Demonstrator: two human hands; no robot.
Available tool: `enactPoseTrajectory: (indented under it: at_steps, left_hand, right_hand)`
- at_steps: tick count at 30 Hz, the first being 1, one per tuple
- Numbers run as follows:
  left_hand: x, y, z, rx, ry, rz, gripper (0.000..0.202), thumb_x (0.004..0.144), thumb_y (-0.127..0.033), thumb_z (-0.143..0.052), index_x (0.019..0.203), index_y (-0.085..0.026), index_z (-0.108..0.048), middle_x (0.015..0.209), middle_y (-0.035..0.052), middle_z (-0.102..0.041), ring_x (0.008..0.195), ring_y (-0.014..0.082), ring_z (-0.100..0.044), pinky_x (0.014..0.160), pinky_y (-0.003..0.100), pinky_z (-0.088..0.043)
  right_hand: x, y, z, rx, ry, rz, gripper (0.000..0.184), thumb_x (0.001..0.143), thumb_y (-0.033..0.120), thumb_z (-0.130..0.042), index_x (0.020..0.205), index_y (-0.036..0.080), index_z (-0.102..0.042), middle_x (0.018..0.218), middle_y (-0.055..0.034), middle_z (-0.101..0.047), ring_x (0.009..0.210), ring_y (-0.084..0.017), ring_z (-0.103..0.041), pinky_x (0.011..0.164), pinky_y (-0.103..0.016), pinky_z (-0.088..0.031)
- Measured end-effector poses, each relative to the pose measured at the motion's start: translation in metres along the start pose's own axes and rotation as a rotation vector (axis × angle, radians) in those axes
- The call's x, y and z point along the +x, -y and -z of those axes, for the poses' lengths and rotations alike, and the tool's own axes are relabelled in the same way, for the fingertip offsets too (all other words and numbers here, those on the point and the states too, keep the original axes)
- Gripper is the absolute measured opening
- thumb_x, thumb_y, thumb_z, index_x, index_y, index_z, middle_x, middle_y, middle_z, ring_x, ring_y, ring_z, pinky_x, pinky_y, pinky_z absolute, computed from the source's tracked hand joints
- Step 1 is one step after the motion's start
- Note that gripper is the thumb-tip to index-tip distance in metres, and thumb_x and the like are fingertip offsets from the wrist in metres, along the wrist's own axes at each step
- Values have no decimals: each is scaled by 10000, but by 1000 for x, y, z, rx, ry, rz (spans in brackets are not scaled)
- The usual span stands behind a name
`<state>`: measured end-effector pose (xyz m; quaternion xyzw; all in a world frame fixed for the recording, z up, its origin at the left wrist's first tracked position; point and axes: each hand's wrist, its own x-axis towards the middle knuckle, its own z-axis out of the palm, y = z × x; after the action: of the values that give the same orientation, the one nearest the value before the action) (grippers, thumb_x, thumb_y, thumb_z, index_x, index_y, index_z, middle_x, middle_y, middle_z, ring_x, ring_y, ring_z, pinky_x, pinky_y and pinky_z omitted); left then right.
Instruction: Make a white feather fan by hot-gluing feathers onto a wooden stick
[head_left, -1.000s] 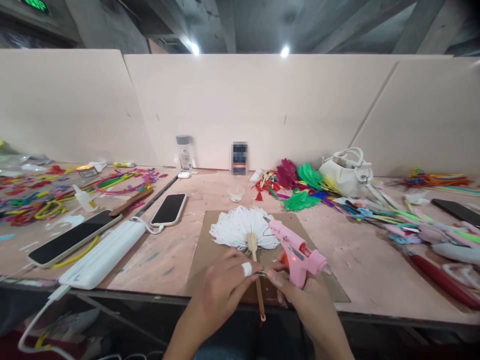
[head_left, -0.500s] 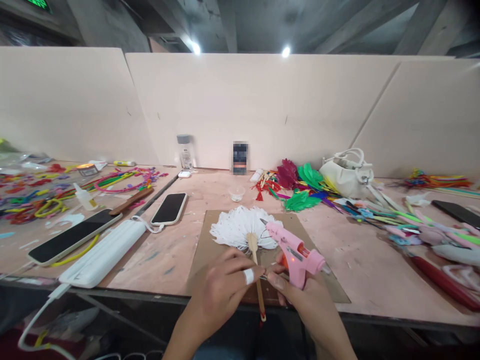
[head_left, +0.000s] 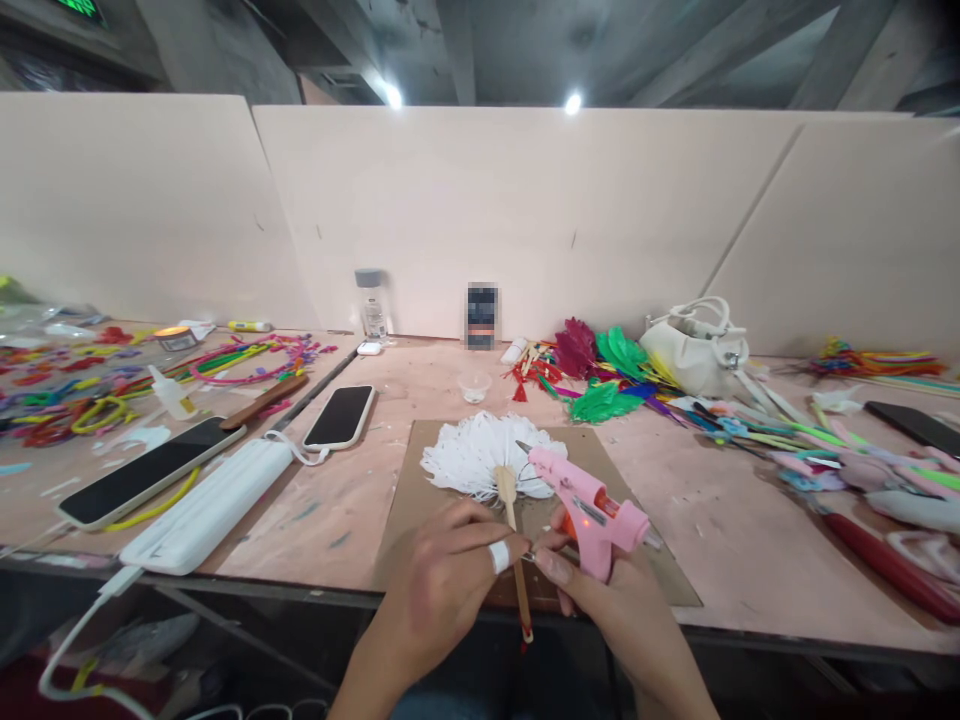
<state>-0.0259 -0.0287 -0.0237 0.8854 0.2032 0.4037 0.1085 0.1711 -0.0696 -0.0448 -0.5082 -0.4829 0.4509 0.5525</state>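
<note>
Pale boards [head_left: 480, 200] behind a stained pinkish worktop [head_left: 349, 475], with coloured feathers [head_left: 604, 402] and a white handbag [head_left: 694, 350] off to the right, a phone [head_left: 340, 418] and a white power bank [head_left: 206, 508] to the left, and a small clear cup [head_left: 474, 388] just beyond the middle. At the near edge, a brown board [head_left: 405, 490], and on it a white frilled fan [head_left: 461, 455], head away from the body, wooden handle [head_left: 523, 595] pointing back past the worktop's edge to a bit of red at its tip. Over that handle, left hand [head_left: 450, 560] and right hand [head_left: 600, 590] nearly meeting. Left grip closed at the fingertips on a small shiny piece [head_left: 529, 553], too small to name; right grip wrapped around a pink glue gun [head_left: 585, 500], thumb and forefinger brought to the same piece. Nozzle angled up over the right part of the fan; impossible to tell whether touching or just above. Step in hand, judging from the pinch: fiddly handling of the small piece, with the glue gun merely carried in the palm. Called for next, most likely: a settled fingertip hold on the piece, freeing the right hand to aim the glue gun, with the nozzle well apart from bare fingers and clear of the frills.
</note>
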Motion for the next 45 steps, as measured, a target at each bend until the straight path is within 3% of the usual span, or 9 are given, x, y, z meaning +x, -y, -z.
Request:
enactPoseTrajectory:
  at_steps: [19, 24, 27, 31, 34, 37, 40, 45]
  left_hand:
    - [3, -3, -3, -17, -5, -1, 362, 1017, -101, -496, 1316, -230, -656, 1031, 91, -756, 888, 209, -595, 751, 346, -529]
    - [2, -3, 0, -52, -83, 22, 328, 983, -89, -559, 1238, -234, -706, 1014, 71, -774, 862, 202, -613, 774, 360, -494]
    - [3, -7, 2, -196, -180, 133, 214, 973, -137, -607, 1088, -222, -766, 891, 40, -769, 809, 180, -636, 783, 338, -497]
    - [3, -11, -5, -468, -305, 438, 167, 946, -285, -673, 927, -207, -819, 805, 48, -765, 776, 187, -670, 726, 298, -519]
    - [3, -12, -16, -791, -434, 680, 198, 853, -375, -776, 917, -198, -834, 882, 80, -802, 825, 219, -724, 761, 314, -563]
    - [4, -11, -23, -1018, -576, 859, 267, 737, -400, -870, 875, -174, -831, 882, 98, -805, 821, 225, -744, 740, 299, -579]
    - [6, -10, -22, -1098, -610, 910, 300, 683, -399, -907, 834, -153, -824, 852, 107, -798, 778, 205, -734, 686, 268, -568]
    - [6, -8, -18, -1171, -555, 897, 317, 669, -414, -919, 834, -158, -831, 783, 90, -783, 729, 157, -703, 661, 220, -548]
  right_hand:
    - [1, -4, 1, -4, 1, 8, 457, 804, 533, -791, 1024, 178, -603, 817, -10, -652, 487, -86, -505, 454, -216, -468]
    - [-1, 3, -4, 48, -110, -11, 491, 768, 560, -809, 1010, 177, -620, 791, -27, -693, 417, -92, -514, 410, -220, -421]
    - [-8, 5, -8, 142, -175, 33, 456, 826, 578, -754, 1013, 180, -631, 852, -49, -716, 422, -99, -544, 427, -230, -430]
    - [-21, -8, -6, 266, -182, 69, 407, 903, 589, -664, 1017, 198, -668, 828, -63, -713, 538, -159, -603, 516, -284, -504]
    - [-25, -27, 1, 306, -27, 168, 494, 959, 648, -511, 1029, 196, -696, 775, -90, -691, 582, -212, -613, 541, -334, -513]
    - [-26, -40, 7, 239, 106, 264, 621, 890, 760, -494, 991, 186, -711, 738, -115, -663, 583, -246, -602, 485, -338, -475]
    - [-31, -38, 7, 179, 70, 189, 661, 823, 823, -529, 943, 198, -708, 715, -124, -642, 631, -268, -600, 452, -313, -414]
    - [-38, -25, 3, 154, 53, 150, 666, 785, 863, -537, 852, 215, -678, 705, -107, -623, 627, -251, -569, 494, -323, -413]
